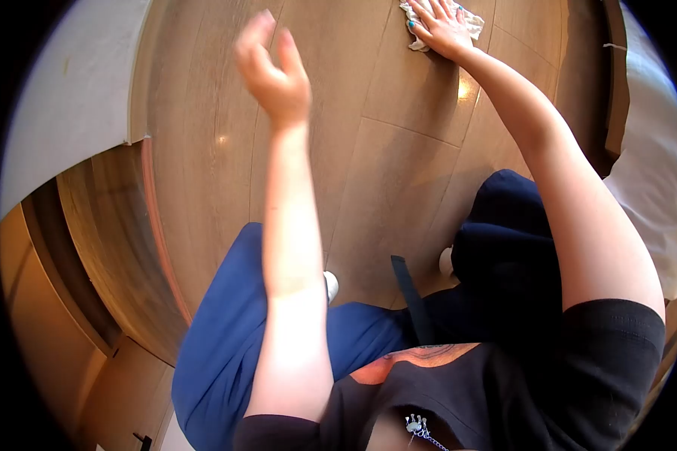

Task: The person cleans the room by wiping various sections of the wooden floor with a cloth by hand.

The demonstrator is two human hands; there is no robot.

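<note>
My right hand [442,31] lies spread on a crumpled white cloth [470,24], pressing it against the wooden floor [353,173]. Blue polish shows on some of its nails. The cloth sticks out on both sides of the fingers, and the frame's top edge cuts off part of the view there. My left hand [277,75] is raised over the floor to the left, slightly blurred, with the thumb apart from the loosely curved fingers. Nothing shows in it.
My bent knees in blue trousers [222,316] and parts of white shoes [331,286] are below. On the left stand a white-covered piece of furniture [75,98] and a wooden panel [113,233]. White fabric [654,150] hangs over a dark frame on the right.
</note>
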